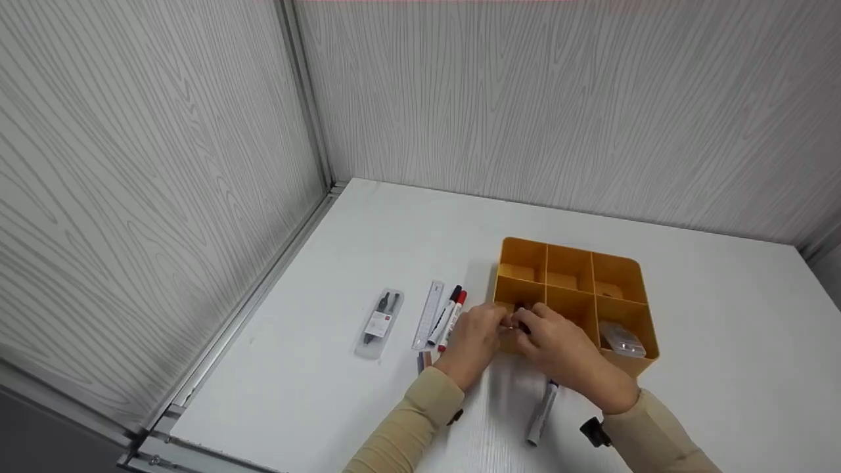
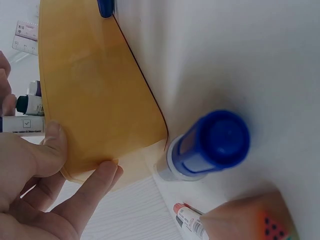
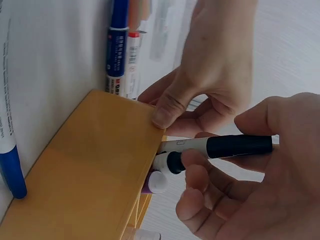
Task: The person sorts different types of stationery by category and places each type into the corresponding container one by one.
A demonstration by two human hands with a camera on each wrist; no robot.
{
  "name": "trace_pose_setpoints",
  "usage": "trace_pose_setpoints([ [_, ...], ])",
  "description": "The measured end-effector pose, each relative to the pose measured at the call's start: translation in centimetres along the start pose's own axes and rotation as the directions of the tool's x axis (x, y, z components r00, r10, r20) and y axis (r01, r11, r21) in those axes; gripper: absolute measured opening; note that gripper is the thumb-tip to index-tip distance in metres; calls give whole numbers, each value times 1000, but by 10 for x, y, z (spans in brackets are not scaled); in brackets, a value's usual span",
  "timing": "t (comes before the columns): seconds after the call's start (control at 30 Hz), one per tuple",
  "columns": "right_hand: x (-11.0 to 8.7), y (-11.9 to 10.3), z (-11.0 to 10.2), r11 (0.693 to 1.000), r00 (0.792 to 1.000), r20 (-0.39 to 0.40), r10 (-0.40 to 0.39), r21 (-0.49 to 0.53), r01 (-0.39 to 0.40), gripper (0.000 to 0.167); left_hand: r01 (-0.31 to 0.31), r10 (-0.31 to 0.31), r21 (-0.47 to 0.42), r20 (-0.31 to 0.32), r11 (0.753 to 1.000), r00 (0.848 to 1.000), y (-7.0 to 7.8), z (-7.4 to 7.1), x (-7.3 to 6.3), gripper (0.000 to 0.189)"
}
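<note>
A yellow six-compartment organizer box (image 1: 621, 270) sits on the white table. My left hand (image 1: 470, 345) grips its near left corner, thumb and fingers against the walls. Over the near left compartment, my right hand (image 1: 568, 351) pinches a white marker with a dark cap (image 3: 240, 146), tilted with its body end at the rim. Beneath it, a marker with a dark green cap (image 2: 23, 104) and a purple-and-white one (image 3: 157, 182) stick up from that compartment. A clear plastic case (image 1: 623, 339) lies in the near right compartment.
Left of the box lie a clear ruler (image 1: 429, 315), a black-capped marker (image 1: 444, 316), a red-capped marker (image 1: 453, 320) and a compass set in a clear case (image 1: 380, 324). A blue-capped marker (image 1: 542, 415) lies in front. A small patterned block (image 2: 245, 220) is near my left wrist.
</note>
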State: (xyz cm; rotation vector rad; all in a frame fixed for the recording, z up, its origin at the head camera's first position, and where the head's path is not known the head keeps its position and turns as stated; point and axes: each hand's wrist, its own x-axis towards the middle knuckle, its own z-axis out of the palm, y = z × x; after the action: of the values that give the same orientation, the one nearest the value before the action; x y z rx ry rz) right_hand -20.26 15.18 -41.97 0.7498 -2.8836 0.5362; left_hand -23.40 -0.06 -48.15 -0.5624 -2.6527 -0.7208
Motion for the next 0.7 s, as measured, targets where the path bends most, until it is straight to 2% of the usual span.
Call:
trace_pose_setpoints([
  [0.07,0,1,4,996,997,-55,-60,-73,55,19,6,-6,-3,9,1000,1000,1,0,0,9],
  [0.17,1,4,12,974,978,-140,-155,-189,127,17,17,-16,-6,29,1000,999,2,-2,1,11],
  [0.33,6,9,20,931,948,-192,-253,-315,184,18,23,-23,-1,43,1000,999,2,-4,1,13],
  [0.5,9,10,25,932,948,-185,-259,-305,195,19,30,-29,-20,47,999,998,2,-4,0,14],
  [0.7,12,7,27,941,975,-118,-190,-304,147,20,32,-31,-47,29,998,999,1,-4,1,9],
])
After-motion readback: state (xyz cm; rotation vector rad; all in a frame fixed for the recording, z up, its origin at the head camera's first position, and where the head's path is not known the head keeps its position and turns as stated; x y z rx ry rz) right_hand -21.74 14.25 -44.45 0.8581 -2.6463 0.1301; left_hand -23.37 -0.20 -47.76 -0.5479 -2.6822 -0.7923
